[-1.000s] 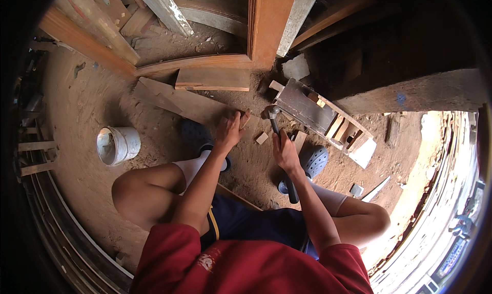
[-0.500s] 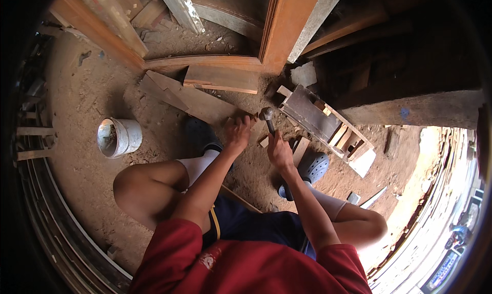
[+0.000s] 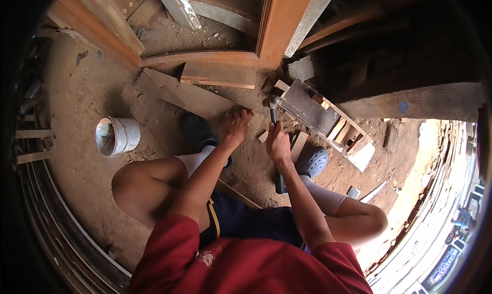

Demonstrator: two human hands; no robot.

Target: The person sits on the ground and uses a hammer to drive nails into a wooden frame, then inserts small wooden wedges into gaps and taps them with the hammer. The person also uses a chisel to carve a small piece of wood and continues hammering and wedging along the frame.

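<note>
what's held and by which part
The right hand holds a hammer by its handle, below the head. The left hand is over a board; whether it grips anything cannot be told.

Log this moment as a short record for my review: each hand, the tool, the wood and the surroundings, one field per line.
Left hand: left hand at the right end of a long board; whether it pinches anything is unclear
Right hand: right hand gripped around a hammer
Tool position: hammer head up, beyond the hand, apart from the board
Wood nearby: small block between the hands; slatted wooden piece to the right
Surroundings: dirt floor; white bucket at left
</note>
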